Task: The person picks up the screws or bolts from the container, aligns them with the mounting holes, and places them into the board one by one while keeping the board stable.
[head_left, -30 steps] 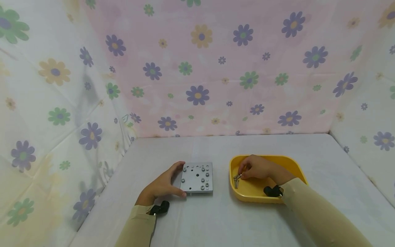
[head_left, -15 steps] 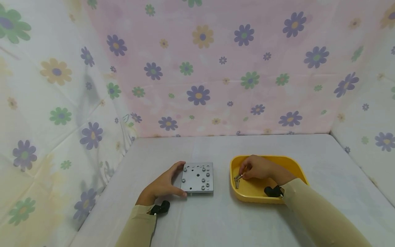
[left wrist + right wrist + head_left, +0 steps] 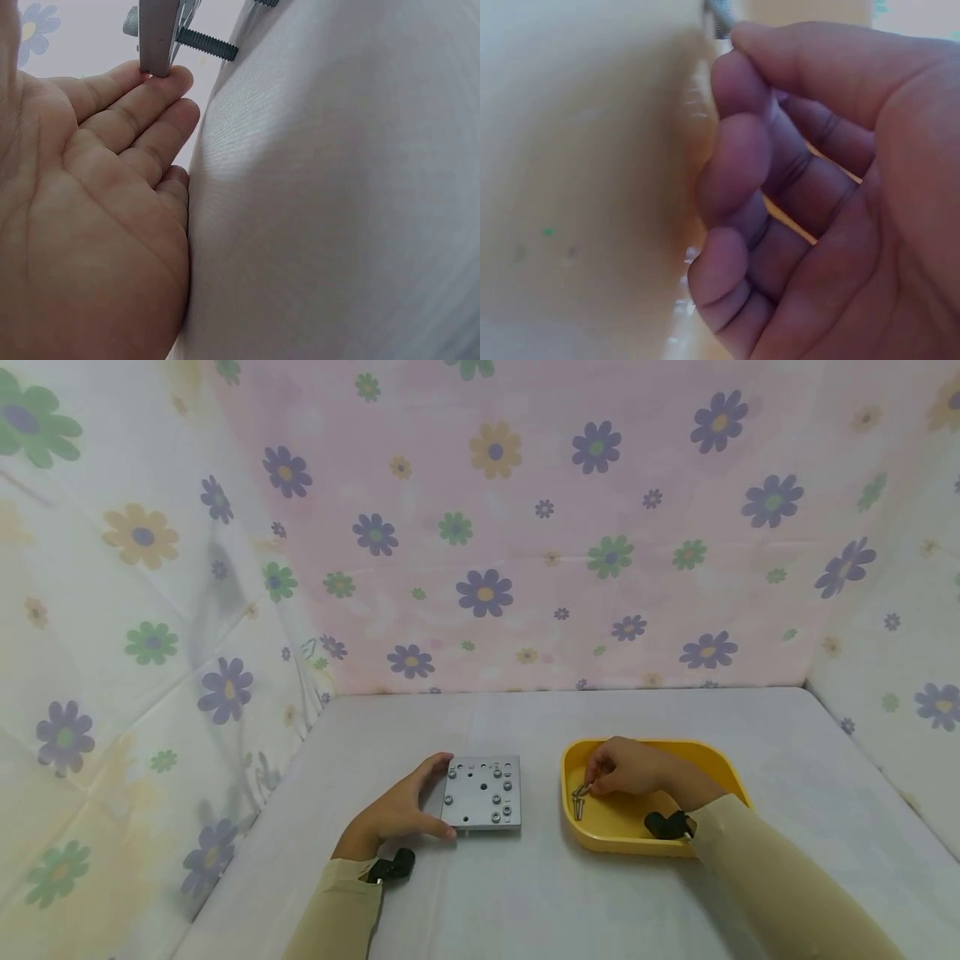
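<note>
In the head view my left hand (image 3: 397,806) spans the left side of a square metal plate (image 3: 480,792), thumb at its near corner and a fingertip at its far corner. Socket-head screws (image 3: 497,799) stand in several of the plate's holes. Below the plate a threaded screw shank (image 3: 208,43) pokes out, as the left wrist view shows. Inside a yellow tray (image 3: 615,845), my right hand (image 3: 633,768) has its fingers curled, thumb and forefinger pinching a screw (image 3: 720,19) that is mostly cut off in the right wrist view. Loose screws (image 3: 578,808) lie beside those fingertips.
A white cloth (image 3: 525,893) covers the table. Flowered fabric (image 3: 540,560) hangs behind it and at both sides. The tray's raised rim surrounds the right hand, and a gap of table separates tray and plate.
</note>
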A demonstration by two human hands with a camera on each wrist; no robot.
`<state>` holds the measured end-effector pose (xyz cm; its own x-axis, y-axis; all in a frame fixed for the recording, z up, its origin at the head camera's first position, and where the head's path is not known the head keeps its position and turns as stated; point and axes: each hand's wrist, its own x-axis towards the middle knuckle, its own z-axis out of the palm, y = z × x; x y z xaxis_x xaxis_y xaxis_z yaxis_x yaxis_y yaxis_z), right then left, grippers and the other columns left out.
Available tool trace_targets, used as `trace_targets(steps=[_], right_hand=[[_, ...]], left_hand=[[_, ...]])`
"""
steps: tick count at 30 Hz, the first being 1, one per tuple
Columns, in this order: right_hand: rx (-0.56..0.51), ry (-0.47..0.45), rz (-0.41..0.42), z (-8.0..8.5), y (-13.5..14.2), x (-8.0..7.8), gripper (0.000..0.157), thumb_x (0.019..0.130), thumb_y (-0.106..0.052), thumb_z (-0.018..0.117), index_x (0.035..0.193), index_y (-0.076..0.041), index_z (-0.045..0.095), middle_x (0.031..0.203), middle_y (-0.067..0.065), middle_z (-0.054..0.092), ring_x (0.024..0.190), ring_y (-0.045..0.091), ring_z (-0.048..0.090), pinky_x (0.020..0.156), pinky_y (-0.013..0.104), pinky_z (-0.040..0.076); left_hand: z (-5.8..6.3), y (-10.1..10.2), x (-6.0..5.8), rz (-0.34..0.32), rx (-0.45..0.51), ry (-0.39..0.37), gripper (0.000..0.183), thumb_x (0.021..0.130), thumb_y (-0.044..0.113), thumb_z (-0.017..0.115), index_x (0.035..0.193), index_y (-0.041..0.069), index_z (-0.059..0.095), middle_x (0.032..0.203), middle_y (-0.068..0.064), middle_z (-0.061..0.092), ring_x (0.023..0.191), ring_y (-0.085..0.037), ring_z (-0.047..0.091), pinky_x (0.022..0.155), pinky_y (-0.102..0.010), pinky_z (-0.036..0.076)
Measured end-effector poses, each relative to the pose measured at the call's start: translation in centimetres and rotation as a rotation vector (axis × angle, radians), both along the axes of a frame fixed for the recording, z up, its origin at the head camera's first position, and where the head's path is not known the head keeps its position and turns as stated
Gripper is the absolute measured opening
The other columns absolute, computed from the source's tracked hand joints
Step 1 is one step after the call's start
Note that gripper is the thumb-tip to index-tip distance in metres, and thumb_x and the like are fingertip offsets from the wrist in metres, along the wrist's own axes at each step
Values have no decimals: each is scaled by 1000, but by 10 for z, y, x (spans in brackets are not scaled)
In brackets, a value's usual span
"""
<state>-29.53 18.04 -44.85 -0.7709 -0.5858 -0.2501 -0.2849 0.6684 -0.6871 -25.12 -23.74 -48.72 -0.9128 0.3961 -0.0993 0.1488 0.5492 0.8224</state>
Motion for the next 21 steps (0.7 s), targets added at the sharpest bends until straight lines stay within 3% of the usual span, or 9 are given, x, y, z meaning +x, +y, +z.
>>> trace_targets(steps=[13, 21], right_hand=[[-50, 51, 19, 17, 8, 8, 9, 96, -16, 71, 102, -10, 74, 91, 4, 72, 75, 15, 55, 66, 25, 46], [-85, 104, 3, 21, 13, 6, 8, 97, -17, 70, 101, -12, 73, 82, 1, 66, 72, 17, 53, 62, 26, 45]], left_hand=[[-3, -1, -2, 11, -13, 7, 128, 56, 37, 102, 161, 26, 31, 164, 4, 39, 157, -23, 27, 129, -57, 11], [0, 0, -1, 6, -18, 10, 128, 56, 37, 102, 161, 27, 30, 164, 5, 39, 157, -24, 27, 129, -57, 13]])
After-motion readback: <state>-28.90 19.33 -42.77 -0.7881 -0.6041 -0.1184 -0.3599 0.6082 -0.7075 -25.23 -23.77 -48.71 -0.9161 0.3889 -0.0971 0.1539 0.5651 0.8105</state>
